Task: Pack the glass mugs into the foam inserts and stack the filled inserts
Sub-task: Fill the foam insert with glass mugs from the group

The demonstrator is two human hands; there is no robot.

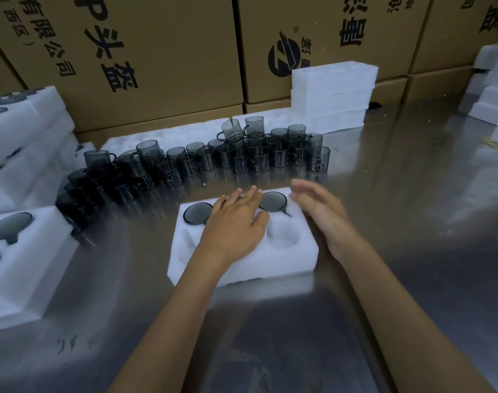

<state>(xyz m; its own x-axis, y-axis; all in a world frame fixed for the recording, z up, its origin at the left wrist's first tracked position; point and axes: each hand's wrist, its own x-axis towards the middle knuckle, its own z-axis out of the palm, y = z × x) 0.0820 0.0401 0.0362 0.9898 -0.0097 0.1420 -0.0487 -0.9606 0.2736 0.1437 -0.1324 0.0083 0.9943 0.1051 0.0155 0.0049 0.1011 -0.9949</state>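
head | foam insert (243,265) on counter (383,222), two mugs seated | left hand (236,222) flat, pressing it | right hand (324,214) spread beside it | glass mugs (202,160) behind: fragile, slick; take by handle

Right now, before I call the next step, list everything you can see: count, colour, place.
foam insert: one, white, centre of table, far row filled, near cavities empty.
seated mugs: two visible, smoky grey, far corners of that insert.
loose mugs: dozens, smoky grey, rows behind the insert, some stacked.
filled inserts: several, white, stacked at left.
empty insert stack: three, white, back centre.
foam pieces: several, white, far right.
cartons: many, brown, along the back.
table: one, steel.
left hand: flat on the insert.
right hand: open, beside the insert's right edge.
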